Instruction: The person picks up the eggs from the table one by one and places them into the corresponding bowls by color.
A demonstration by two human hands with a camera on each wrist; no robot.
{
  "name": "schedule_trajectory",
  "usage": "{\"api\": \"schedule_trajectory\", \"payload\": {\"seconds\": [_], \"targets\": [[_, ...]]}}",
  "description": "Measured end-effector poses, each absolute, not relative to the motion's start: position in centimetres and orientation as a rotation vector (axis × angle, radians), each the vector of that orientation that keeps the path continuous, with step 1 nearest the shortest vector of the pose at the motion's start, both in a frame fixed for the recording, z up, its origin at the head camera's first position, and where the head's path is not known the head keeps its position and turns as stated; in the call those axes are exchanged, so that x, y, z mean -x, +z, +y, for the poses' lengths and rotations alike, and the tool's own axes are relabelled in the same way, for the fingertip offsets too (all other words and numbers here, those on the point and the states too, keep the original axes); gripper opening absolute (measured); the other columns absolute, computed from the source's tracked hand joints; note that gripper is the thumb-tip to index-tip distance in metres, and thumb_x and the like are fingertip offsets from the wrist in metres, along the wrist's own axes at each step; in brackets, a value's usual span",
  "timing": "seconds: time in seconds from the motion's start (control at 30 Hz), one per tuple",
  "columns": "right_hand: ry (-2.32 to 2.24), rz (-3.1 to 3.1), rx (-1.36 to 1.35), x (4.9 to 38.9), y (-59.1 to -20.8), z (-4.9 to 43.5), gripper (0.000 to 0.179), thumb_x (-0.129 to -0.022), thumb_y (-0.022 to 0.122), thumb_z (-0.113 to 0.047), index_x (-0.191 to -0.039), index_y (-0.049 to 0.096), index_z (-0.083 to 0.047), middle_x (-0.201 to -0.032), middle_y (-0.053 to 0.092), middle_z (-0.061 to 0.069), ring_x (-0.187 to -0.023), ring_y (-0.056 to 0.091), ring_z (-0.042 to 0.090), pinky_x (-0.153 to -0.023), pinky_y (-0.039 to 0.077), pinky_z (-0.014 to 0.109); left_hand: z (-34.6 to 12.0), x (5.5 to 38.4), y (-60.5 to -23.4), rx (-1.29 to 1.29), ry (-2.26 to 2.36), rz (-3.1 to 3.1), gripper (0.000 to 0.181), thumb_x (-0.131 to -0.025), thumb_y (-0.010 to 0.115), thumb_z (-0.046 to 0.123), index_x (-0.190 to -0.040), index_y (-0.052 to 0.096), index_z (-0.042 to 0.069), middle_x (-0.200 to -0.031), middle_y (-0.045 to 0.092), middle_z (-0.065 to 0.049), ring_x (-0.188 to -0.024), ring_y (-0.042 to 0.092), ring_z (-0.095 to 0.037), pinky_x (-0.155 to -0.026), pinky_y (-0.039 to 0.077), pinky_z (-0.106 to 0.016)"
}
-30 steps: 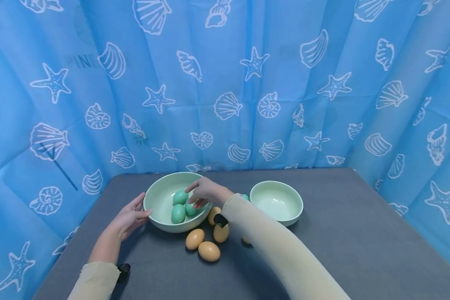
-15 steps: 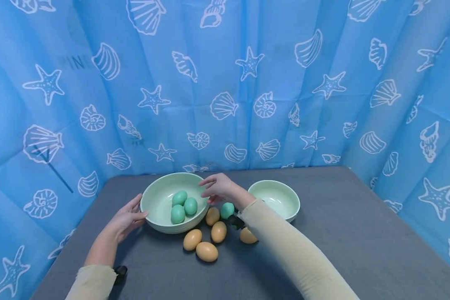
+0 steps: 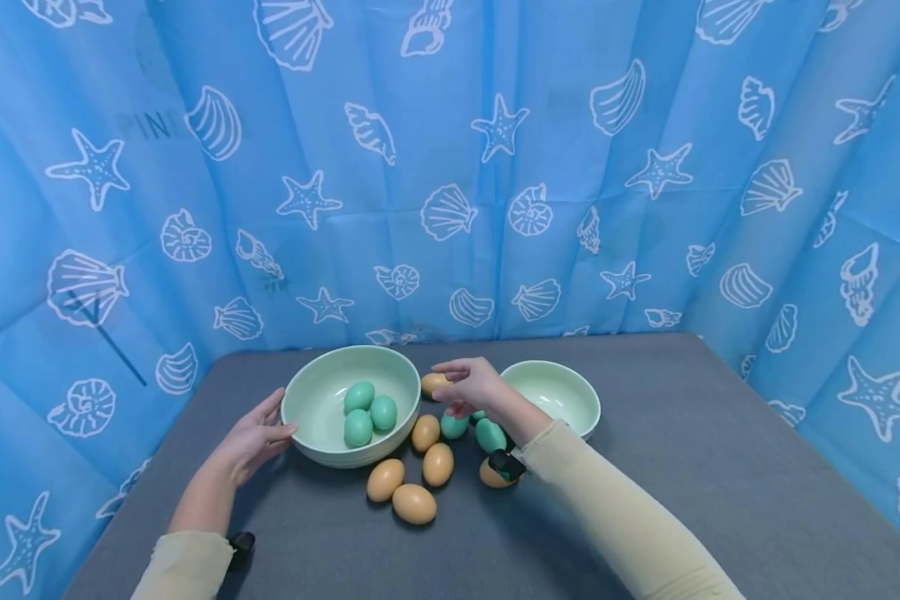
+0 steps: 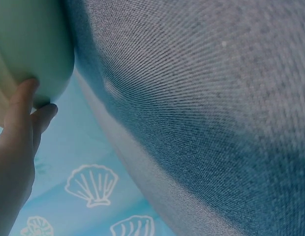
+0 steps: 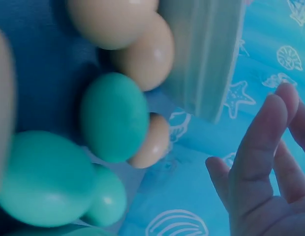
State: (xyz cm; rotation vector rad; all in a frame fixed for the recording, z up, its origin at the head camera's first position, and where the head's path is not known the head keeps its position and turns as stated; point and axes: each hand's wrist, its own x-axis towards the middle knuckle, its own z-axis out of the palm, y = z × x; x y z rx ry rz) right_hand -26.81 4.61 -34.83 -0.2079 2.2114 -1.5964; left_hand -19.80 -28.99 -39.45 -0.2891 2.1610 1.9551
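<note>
My left hand (image 3: 253, 437) rests against the left outer side of the large pale green bowl (image 3: 311, 392), thumb toward the near side and fingers farther back. In the left wrist view, its fingertips touch the wall of the bowl (image 4: 39, 49). Three green eggs (image 3: 359, 397) sit together inside the bowl. My right hand (image 3: 483, 387) is over the eggs between the two bowls, with nothing between its fingers. A brown egg (image 3: 433, 384) shows just beyond its fingertips. Beneath it lie loose green eggs (image 3: 490, 436), one partly hidden. In the right wrist view, the fingers (image 5: 258, 142) are apart from every egg.
A smaller pale green bowl (image 3: 555, 387) stands to the right, partly behind my right arm. Several brown eggs (image 3: 414, 504) lie on the grey cloth-covered table (image 3: 705, 467) in front of and beside the large bowl. A blue seashell curtain (image 3: 450, 275) hangs behind the table.
My right hand has moved out of the large bowl and to the right, over the loose eggs. More of those eggs now show. The left hand stays at the bowl.
</note>
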Motion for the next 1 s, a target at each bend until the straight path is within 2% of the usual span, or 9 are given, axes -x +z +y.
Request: {"api": "schedule_trajectory", "payload": {"seconds": [0.17, 0.33, 0.4, 0.5, 0.63, 1.0], "targets": [[-1.567, 2.235, 0.192, 26.2, -36.0, 5.0, 0.049, -0.092, 0.070, -0.003, -0.140, 0.059, -0.006, -0.150, 0.046, 0.024, -0.056, 0.061, 0.013, -0.062, 0.060, 0.032, -29.0, 20.0, -39.3, 0.290, 1.953, 2.151, 0.083, -0.104, 0.049, 0.002, -0.160, -0.011, 0.012, -0.165, -0.020, -0.014, -0.153, -0.009, -0.039, -0.121, 0.019, -0.057], [-1.532, 2.260, 0.187, 25.7, -37.3, 5.1, 0.049, -0.092, 0.069, 0.001, -0.140, 0.058, -0.004, -0.146, 0.050, 0.026, -0.054, 0.060, 0.012, -0.055, 0.056, 0.027, -29.0, 20.2, -39.3, 0.297, 1.947, 2.156, 0.084, -0.104, 0.050, 0.003, -0.160, -0.011, 0.013, -0.165, -0.020, -0.013, -0.153, -0.009, -0.038, -0.121, 0.020, -0.057], [-1.509, 2.275, 0.188, 25.5, -37.7, 5.1, 0.049, -0.092, 0.068, 0.002, -0.140, 0.058, -0.003, -0.139, 0.056, 0.025, -0.052, 0.059, 0.012, -0.052, 0.054, 0.025, -29.0, 20.2, -39.4, 0.303, 1.944, 2.157, 0.084, -0.104, 0.051, 0.003, -0.160, -0.011, 0.013, -0.165, -0.020, -0.013, -0.153, -0.009, -0.038, -0.121, 0.020, -0.057], [-1.468, 2.305, 0.180, 25.6, -38.3, 5.0, 0.050, -0.092, 0.068, 0.002, -0.140, 0.059, -0.005, -0.117, 0.070, 0.020, -0.050, 0.058, 0.012, -0.051, 0.054, 0.024, -29.1, 20.2, -39.5, 0.306, 1.938, 2.158, 0.084, -0.104, 0.051, 0.004, -0.160, -0.011, 0.013, -0.165, -0.021, -0.013, -0.153, -0.011, -0.037, -0.121, 0.020, -0.057], [-1.427, 2.340, 0.165, 25.7, -38.7, 4.9, 0.051, -0.092, 0.068, 0.003, -0.141, 0.058, -0.006, -0.088, 0.073, 0.017, -0.050, 0.058, 0.012, -0.051, 0.054, 0.024, -29.1, 20.0, -39.5, 0.317, 1.940, 2.157, 0.085, -0.103, 0.052, 0.004, -0.160, -0.011, 0.013, -0.165, -0.021, -0.014, -0.153, -0.013, -0.037, -0.121, 0.020, -0.058], [-1.346, 2.404, 0.181, 26.1, -39.9, 4.7, 0.051, -0.090, 0.069, 0.005, -0.139, 0.061, -0.006, -0.080, 0.071, 0.012, -0.051, 0.061, 0.013, -0.053, 0.057, 0.027, -28.9, 19.9, -39.3, 0.344, 1.949, 2.144, 0.084, -0.103, 0.052, 0.004, -0.160, -0.010, 0.013, -0.165, -0.020, -0.013, -0.153, -0.012, -0.037, -0.121, 0.020, -0.057]]}}
